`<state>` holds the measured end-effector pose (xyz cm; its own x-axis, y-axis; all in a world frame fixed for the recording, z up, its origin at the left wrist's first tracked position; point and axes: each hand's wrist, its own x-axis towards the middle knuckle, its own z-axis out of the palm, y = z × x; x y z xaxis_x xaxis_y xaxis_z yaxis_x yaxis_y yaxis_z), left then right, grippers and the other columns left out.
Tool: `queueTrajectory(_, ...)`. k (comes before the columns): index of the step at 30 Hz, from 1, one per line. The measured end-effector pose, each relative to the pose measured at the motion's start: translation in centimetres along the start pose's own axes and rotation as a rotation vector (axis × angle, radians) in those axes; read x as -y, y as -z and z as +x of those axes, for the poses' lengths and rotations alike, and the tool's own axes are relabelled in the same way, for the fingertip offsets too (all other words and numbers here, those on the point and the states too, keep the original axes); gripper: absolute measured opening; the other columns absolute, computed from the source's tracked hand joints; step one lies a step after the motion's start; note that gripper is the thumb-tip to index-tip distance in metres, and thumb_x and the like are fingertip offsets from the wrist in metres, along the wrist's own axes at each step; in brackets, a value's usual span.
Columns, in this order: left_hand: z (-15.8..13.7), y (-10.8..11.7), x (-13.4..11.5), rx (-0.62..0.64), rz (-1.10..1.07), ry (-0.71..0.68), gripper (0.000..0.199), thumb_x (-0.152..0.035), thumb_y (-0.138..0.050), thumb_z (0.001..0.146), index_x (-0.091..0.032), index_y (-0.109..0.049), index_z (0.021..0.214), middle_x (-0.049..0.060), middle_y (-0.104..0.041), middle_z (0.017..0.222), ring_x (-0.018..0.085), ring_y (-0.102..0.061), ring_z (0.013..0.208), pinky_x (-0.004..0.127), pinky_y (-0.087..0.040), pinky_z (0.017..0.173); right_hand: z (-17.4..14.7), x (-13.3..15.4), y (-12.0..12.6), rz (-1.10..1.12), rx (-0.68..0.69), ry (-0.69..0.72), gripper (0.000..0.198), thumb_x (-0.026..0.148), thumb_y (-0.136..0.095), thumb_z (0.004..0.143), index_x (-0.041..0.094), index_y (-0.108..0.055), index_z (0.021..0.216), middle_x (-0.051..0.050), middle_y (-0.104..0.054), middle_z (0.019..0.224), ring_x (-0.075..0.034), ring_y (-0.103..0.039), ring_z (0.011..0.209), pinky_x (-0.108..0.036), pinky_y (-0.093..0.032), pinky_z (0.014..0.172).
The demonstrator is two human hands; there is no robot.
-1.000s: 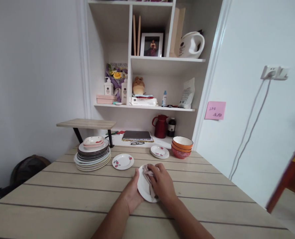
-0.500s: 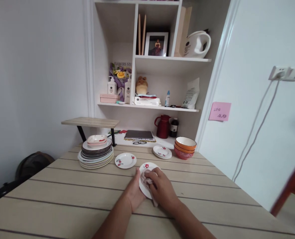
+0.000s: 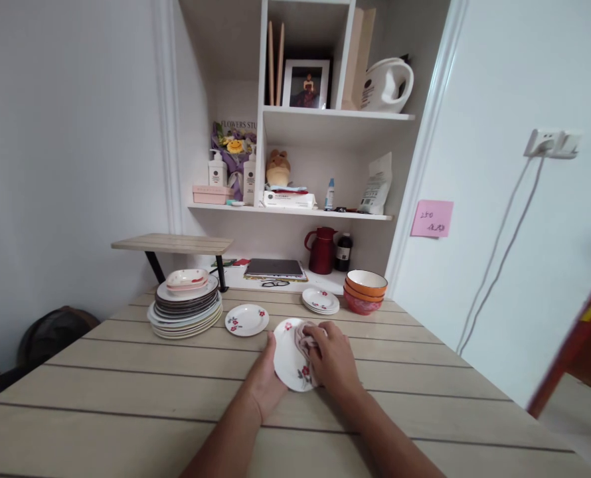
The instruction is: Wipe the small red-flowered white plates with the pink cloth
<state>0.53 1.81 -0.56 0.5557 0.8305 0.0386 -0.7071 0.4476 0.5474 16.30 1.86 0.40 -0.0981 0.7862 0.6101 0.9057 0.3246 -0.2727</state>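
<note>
A small white plate with red flowers (image 3: 289, 358) is tilted up above the table, gripped at its left edge by my left hand (image 3: 265, 385), thumb on the rim and fingers behind. My right hand (image 3: 336, 358) is closed on a crumpled pinkish cloth (image 3: 304, 338) and presses it to the plate's upper right face. Just beyond lies a matching flowered plate (image 3: 247, 320) on the table. A short stack of similar plates (image 3: 320, 301) sits farther back to the right.
At the left rises a tall stack of plates (image 3: 186, 318) topped by small pink-edged dishes (image 3: 186, 279), near a low raised shelf (image 3: 173, 243). Stacked bowls (image 3: 365, 292) stand back right. Behind are a laptop (image 3: 274, 267), glasses (image 3: 275, 284), a red jug (image 3: 321, 251) and a dark bottle (image 3: 343, 252).
My right hand has moved the cloth from the plate's middle to its upper right, uncovering the lower flowers. The whole view has shifted slightly.
</note>
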Motion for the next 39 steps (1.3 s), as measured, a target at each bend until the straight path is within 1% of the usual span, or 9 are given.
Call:
queueTrajectory(6,0.5,0.9,-0.8,-0.024,-0.065,-0.158,0.062,-0.058,-0.039,0.093,-0.014,-0.055,0.134,0.015,-0.066,0.127,0.028,-0.055,0.126,0.043,-0.034,0.111,-0.6,1.7,0.0,0.096,0.104,0.107,0.034,0.010,-0.053,0.077,0.023,-0.067,0.106,-0.008,-0.059,0.103,-0.024,-0.053,0.098,-0.035,-0.038,0.087)
queueTrajectory(13,-0.1,0.8,-1.1,-0.112,0.003,-0.070,0.059,-0.058,-0.048,0.090,-0.011,-0.064,0.122,0.015,-0.071,0.116,0.029,-0.062,0.117,0.041,-0.041,0.106,-1.3,3.4,-0.1,0.304,0.195,0.269,0.042,0.008,-0.056,0.074,0.028,-0.067,0.109,-0.004,-0.059,0.105,-0.019,-0.054,0.094,-0.030,-0.040,0.083)
queueTrajectory(16,0.2,1.2,-1.0,-0.085,-0.014,-0.103,0.059,-0.057,-0.046,0.091,-0.012,-0.062,0.126,0.015,-0.071,0.117,0.029,-0.061,0.119,0.043,-0.039,0.108,-0.9,2.7,-0.1,0.270,0.181,0.219,0.039,0.009,-0.056,0.073,0.028,-0.069,0.105,-0.003,-0.060,0.101,-0.019,-0.055,0.093,-0.030,-0.039,0.083)
queueTrajectory(21,0.9,2.0,-0.7,-0.037,-0.058,-0.169,0.061,-0.057,-0.042,0.092,-0.017,-0.054,0.137,0.014,-0.068,0.125,0.029,-0.055,0.127,0.047,-0.033,0.111,0.0,0.2,0.2,0.153,0.064,-0.006,0.033,0.009,-0.054,0.075,0.025,-0.070,0.099,-0.005,-0.058,0.097,-0.019,-0.056,0.090,-0.029,-0.040,0.080)
queueTrajectory(26,0.4,1.1,-0.1,0.020,0.033,0.016,0.061,-0.056,-0.045,0.092,-0.015,-0.055,0.135,0.015,-0.068,0.124,0.028,-0.054,0.127,0.044,-0.034,0.110,0.4,-1.0,0.2,0.120,-0.061,-0.063,0.033,0.008,-0.051,0.080,0.024,-0.069,0.104,-0.007,-0.058,0.099,-0.021,-0.056,0.093,-0.031,-0.041,0.083)
queueTrajectory(29,-0.2,0.0,0.3,0.008,0.101,0.094,0.060,-0.055,-0.048,0.091,-0.015,-0.056,0.134,0.015,-0.069,0.123,0.028,-0.057,0.124,0.043,-0.037,0.107,0.5,-0.6,-0.1,0.138,-0.106,-0.030,0.032,0.009,-0.051,0.083,0.024,-0.068,0.106,-0.008,-0.059,0.102,-0.022,-0.055,0.096,-0.032,-0.042,0.086)
queueTrajectory(32,-0.5,-0.7,0.6,0.001,0.120,0.118,0.059,-0.055,-0.051,0.089,-0.013,-0.059,0.131,0.016,-0.070,0.119,0.028,-0.060,0.120,0.042,-0.041,0.103,0.4,0.3,-0.5,0.173,-0.103,0.034,0.033,0.008,-0.052,0.083,0.024,-0.067,0.107,-0.008,-0.059,0.103,-0.022,-0.055,0.096,-0.033,-0.042,0.087)
queueTrajectory(35,-0.3,-1.0,0.8,-0.056,0.095,0.097,0.058,-0.058,-0.053,0.087,-0.015,-0.062,0.126,0.014,-0.072,0.115,0.027,-0.063,0.114,0.040,-0.044,0.100,-0.1,1.4,-0.6,0.248,-0.029,0.155,0.037,0.008,-0.051,0.083,0.025,-0.065,0.112,-0.008,-0.059,0.107,-0.022,-0.055,0.099,-0.034,-0.043,0.087)
queueTrajectory(39,0.0,-0.5,0.4,-0.161,0.037,-0.041,0.053,-0.057,-0.050,0.089,-0.013,-0.067,0.114,0.014,-0.072,0.113,0.026,-0.066,0.108,0.037,-0.047,0.096,-0.8,2.4,-0.5,0.292,0.153,0.280,0.038,0.010,-0.054,0.083,0.025,-0.063,0.117,-0.007,-0.059,0.109,-0.021,-0.055,0.098,-0.033,-0.043,0.085)
